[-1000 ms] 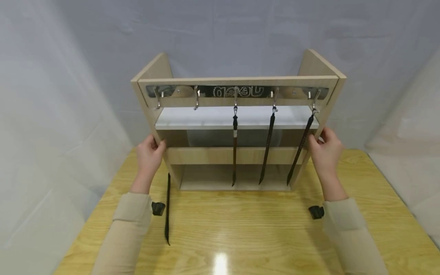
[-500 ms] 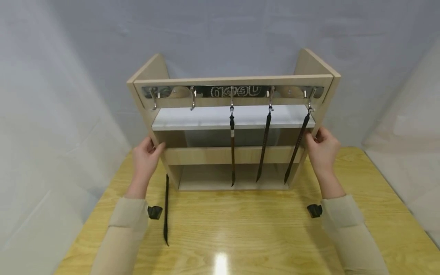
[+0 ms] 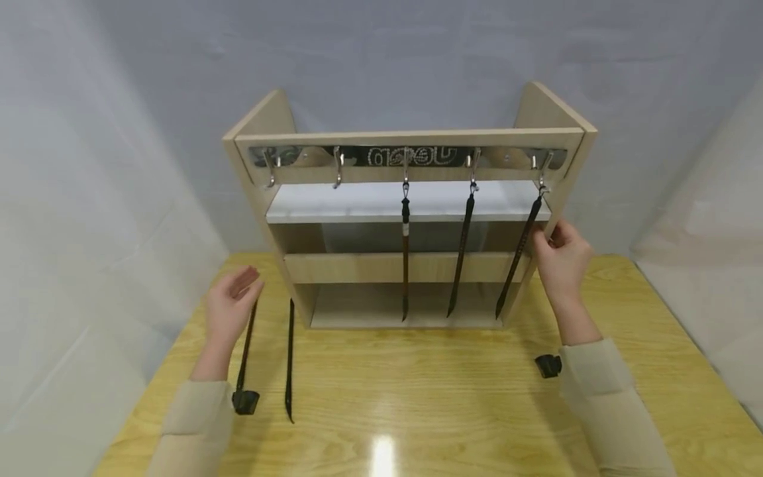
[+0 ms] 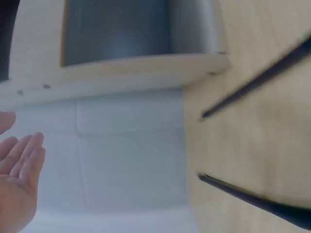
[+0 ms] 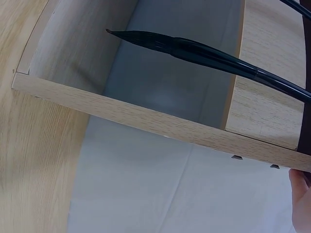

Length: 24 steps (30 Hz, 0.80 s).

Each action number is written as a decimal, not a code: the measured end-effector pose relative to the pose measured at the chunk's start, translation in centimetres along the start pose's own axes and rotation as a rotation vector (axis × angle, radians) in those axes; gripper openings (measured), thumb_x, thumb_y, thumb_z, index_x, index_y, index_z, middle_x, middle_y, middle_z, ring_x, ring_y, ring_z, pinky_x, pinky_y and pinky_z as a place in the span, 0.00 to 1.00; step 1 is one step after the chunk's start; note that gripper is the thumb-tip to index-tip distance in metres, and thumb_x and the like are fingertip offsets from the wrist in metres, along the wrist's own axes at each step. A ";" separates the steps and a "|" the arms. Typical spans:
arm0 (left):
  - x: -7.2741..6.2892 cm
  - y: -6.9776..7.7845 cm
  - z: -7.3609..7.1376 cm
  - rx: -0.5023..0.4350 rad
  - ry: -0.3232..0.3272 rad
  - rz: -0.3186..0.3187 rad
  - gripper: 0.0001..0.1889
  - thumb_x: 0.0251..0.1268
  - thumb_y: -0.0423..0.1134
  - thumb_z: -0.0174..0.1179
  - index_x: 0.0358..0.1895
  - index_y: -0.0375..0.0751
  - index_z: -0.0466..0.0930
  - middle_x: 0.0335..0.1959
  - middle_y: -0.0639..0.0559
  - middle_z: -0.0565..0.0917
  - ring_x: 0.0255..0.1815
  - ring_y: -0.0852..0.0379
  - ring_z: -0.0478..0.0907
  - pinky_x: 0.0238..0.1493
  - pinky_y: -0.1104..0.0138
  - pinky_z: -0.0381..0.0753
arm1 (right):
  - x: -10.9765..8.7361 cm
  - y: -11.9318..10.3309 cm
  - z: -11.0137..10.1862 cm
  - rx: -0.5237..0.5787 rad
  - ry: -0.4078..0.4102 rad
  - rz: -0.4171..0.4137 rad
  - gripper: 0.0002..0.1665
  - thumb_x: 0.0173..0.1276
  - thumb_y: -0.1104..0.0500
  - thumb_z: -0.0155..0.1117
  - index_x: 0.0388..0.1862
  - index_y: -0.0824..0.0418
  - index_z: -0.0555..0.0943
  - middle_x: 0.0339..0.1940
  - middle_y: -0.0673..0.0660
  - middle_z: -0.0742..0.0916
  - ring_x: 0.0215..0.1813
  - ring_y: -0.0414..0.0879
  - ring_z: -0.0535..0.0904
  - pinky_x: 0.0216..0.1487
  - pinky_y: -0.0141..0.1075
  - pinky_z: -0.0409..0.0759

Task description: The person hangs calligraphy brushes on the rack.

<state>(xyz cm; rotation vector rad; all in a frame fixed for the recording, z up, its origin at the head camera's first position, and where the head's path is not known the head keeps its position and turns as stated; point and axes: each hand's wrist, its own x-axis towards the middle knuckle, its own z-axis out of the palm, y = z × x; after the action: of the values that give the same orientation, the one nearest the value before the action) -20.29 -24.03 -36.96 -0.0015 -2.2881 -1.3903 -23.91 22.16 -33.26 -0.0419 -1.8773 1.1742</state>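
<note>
A light wooden shelf (image 3: 381,269) stands on the table, a metal strip of hooks (image 3: 444,157) along its top front. From three of the hooks hang dark calligraphy brushes, one in the middle (image 3: 406,258) and two to its right. My right hand (image 3: 562,265) pinches the front edge of the right side panel (image 5: 146,122). To the left of the shelf my left hand (image 3: 228,311) is apart from it, fingers loosely extended and holding nothing. Near that hand two more brushes lie on the table: one (image 3: 246,351) partly hidden by the hand and wrist camera, the other (image 3: 289,361) nearer the shelf.
Two hooks at the left, among them the end hook (image 3: 270,171), carry no brush. A wood-grain table (image 3: 417,384) extends in front and to both sides. Pale cloth (image 3: 381,59) hangs behind and at the sides. Small black cameras (image 3: 548,366) sit at the wrists.
My left hand has let go of the shelf's left side panel and moved left and down toward me, uncovering a second brush on the table. My right hand keeps its grip.
</note>
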 end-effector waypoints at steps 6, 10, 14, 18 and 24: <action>-1.5 -2.3 -1.5 0.060 0.074 -0.120 0.18 0.59 0.33 0.55 0.53 0.29 0.70 0.48 0.38 0.76 0.41 0.68 0.73 0.45 0.75 0.72 | 0.0 0.1 0.0 -0.006 -0.003 -0.002 0.08 0.54 0.68 0.57 0.29 0.74 0.79 0.25 0.67 0.83 0.22 0.23 0.71 0.23 0.17 0.68; -2.1 -4.0 -2.1 0.097 0.099 -0.175 0.18 0.60 0.33 0.54 0.52 0.28 0.71 0.46 0.37 0.77 0.35 0.76 0.69 0.41 0.80 0.71 | 0.0 0.1 -0.1 -0.013 0.003 -0.008 0.08 0.54 0.68 0.57 0.29 0.74 0.79 0.26 0.66 0.83 0.22 0.22 0.70 0.23 0.16 0.67; -2.4 -5.8 -2.3 0.180 0.088 -0.197 0.17 0.59 0.31 0.54 0.51 0.26 0.71 0.45 0.35 0.77 0.38 0.62 0.75 0.37 0.81 0.71 | 0.0 0.2 -0.2 -0.038 0.005 -0.021 0.08 0.53 0.67 0.58 0.29 0.74 0.79 0.25 0.66 0.83 0.22 0.21 0.69 0.22 0.16 0.66; -2.8 -7.5 -2.4 0.281 0.029 -0.215 0.17 0.60 0.32 0.54 0.50 0.25 0.70 0.45 0.32 0.76 0.43 0.43 0.75 0.39 0.67 0.77 | 0.0 0.2 -0.1 -0.053 -0.005 -0.021 0.09 0.54 0.67 0.58 0.30 0.74 0.79 0.26 0.66 0.83 0.22 0.21 0.69 0.23 0.16 0.66; -3.3 -8.9 -2.2 0.362 -0.152 -0.267 0.20 0.59 0.35 0.54 0.50 0.21 0.69 0.45 0.28 0.74 0.44 0.37 0.73 0.41 0.54 0.75 | 0.0 0.1 -0.3 -0.024 -0.027 0.008 0.10 0.55 0.67 0.58 0.33 0.73 0.79 0.29 0.66 0.83 0.25 0.21 0.71 0.25 0.16 0.68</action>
<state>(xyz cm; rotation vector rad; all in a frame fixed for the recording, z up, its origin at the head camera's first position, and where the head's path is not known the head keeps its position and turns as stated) -18.60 -29.51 -44.86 0.3342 -2.7179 -1.1050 -23.79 22.46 -33.31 -0.0472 -1.9170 1.1633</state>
